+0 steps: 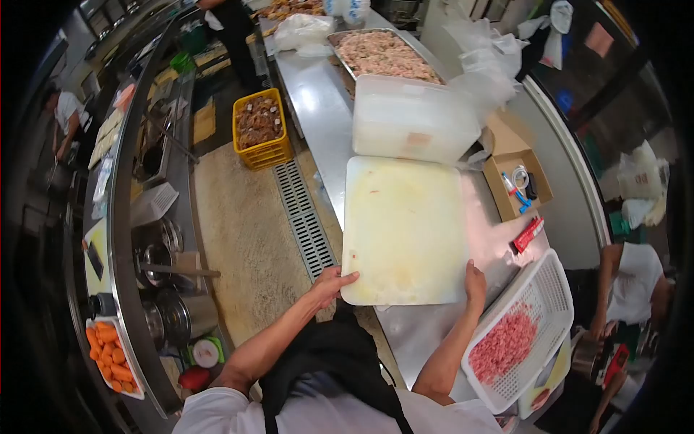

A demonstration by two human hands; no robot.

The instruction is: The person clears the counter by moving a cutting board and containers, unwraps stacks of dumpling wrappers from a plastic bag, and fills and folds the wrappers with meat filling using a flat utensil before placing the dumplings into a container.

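A large pale cutting board [405,224] with yellowish stains lies over the steel counter [419,333], its near left corner reaching past the counter's edge. My left hand [332,283] grips that corner, thumb on top and fingers underneath. At the near right corner my right hand [474,282] holds the board's side, thumb pointing up, its other fingers mostly hidden. Behind the board stands a translucent white plastic container [412,119]. To the right of my right hand, a white perforated basket [555,289] holds pink minced meat [506,343].
A metal tray of meat [387,54] sits at the counter's far end. An open cardboard box [499,188] and a red packet [528,235] lie on the right. On the floor is a yellow crate [264,155]. Carrots [112,358] are at left; other people stand at both sides.
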